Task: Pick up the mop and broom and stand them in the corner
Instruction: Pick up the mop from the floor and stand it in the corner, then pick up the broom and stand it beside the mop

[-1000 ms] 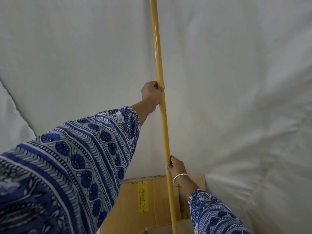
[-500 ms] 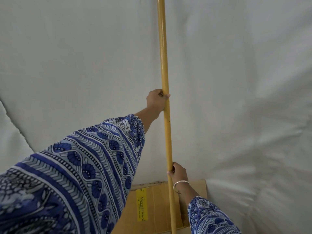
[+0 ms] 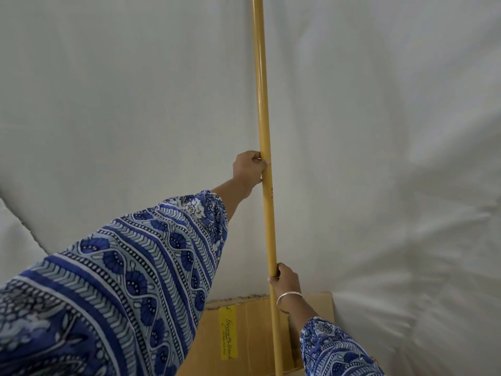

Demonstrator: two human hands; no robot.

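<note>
A long yellow handle (image 3: 264,131) stands nearly upright, its head and top out of view.

Left arm extended forward and upward in a blue-and-white patterned sleeve (image 3: 130,272), forearm bare beyond the cuff; left hand (image 3: 249,169) was closed around the yellow pole (image 3: 264,109), fingers wrapped from the left side, thumb toward the viewer. Right arm reached forward from the lower right in a matching sleeve; right hand (image 3: 284,278) gripped the same pole lower down, well below the left hand, knuckles to the right of the shaft. A silver bangle (image 3: 288,297) circled the right wrist
</note>
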